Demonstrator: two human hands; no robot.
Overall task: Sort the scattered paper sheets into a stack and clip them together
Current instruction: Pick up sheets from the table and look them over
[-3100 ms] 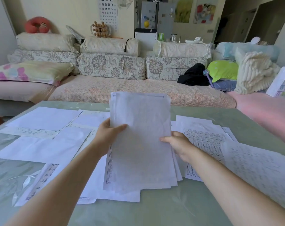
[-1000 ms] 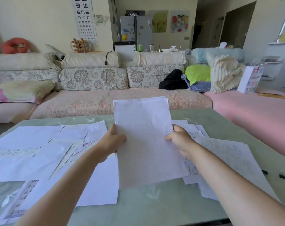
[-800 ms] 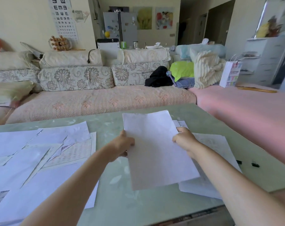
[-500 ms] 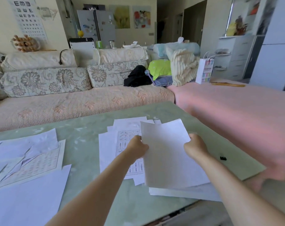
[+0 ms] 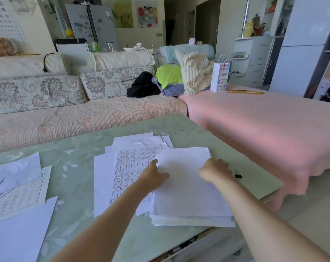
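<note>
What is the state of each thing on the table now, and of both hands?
Stack of sheets, lying flat, unclipped
Binder clip, lying free, right of stack
Printed sheets, loose, partly under stack
Left sheets, scattered, overlapping
Left hand, holds stack's left edge
Right hand, holds stack's right edge

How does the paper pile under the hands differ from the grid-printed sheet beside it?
The pile is blank on top; the grid sheet is covered in printed boxes. The pile is several sheets thick and gripped at its edges by the left hand and right hand; the grid sheet lies partly beneath it. Both lie on the table.
</note>
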